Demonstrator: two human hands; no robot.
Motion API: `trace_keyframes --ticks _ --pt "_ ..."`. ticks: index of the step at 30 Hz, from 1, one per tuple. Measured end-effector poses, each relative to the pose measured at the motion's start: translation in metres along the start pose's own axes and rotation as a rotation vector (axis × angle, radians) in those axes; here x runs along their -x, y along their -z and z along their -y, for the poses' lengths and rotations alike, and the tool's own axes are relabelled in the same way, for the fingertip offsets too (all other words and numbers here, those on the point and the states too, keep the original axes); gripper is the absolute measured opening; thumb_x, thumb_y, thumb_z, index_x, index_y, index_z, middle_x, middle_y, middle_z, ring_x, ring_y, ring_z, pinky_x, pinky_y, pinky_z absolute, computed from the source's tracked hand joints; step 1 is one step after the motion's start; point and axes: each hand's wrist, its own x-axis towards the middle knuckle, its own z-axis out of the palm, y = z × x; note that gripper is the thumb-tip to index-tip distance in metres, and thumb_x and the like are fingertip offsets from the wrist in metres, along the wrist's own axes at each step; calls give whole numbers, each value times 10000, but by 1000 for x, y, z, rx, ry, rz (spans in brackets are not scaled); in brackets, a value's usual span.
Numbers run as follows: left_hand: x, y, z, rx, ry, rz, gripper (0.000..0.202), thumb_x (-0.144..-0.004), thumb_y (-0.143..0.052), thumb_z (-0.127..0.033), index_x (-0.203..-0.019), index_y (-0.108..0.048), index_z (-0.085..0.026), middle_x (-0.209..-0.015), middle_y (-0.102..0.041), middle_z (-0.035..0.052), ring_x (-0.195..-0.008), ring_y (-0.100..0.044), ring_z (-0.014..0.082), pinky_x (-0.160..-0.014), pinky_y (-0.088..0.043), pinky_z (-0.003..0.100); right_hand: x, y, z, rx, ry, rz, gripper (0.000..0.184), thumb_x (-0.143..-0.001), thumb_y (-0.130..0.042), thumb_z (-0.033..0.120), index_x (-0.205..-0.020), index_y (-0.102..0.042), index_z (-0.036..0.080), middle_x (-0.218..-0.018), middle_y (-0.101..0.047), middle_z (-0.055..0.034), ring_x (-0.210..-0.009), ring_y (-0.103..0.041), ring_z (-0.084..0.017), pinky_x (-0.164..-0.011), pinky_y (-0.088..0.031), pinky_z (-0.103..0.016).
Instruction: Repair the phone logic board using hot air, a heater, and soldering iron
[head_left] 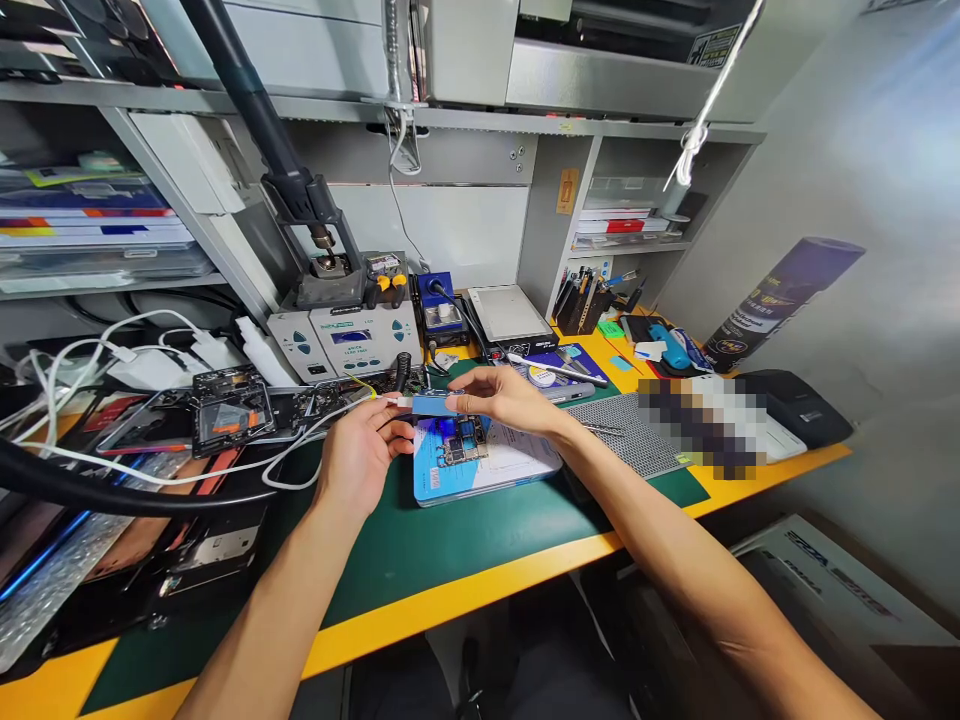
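Observation:
My right hand (499,397) is closed on a small blue block-shaped device (430,405), held level above the middle of the bench. At the device's left end, my left hand (365,445) pinches the plug of a white cable (402,402); whether the plug is fully seated, I cannot tell. Beneath both hands, a phone circuit board (463,445) lies on a blue-and-white box (491,478). A blue-violet glow falls on the board's upper left part.
A grey soldering and rework station (349,340) stands at the back left. Disassembled phone parts (231,408) and white cables crowd the left. To the right lie a grey perforated mat (630,435) and tweezers (604,430). A spray can (780,300) stands farther right.

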Motion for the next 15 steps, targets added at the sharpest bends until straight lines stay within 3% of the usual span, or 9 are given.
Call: trace_keyframes --ticks 15 --pt "3 0 0 -11 -25 -47 113 -733 -607 -205 -791 -644 -114 -725 -663 54 -493 -559 123 -408 -445 232 5 4 2 57 75 5 496 -749 -819 502 -1107 -731 170 -980 -721 -61 -855 -644 -185 -760 -492 -314"
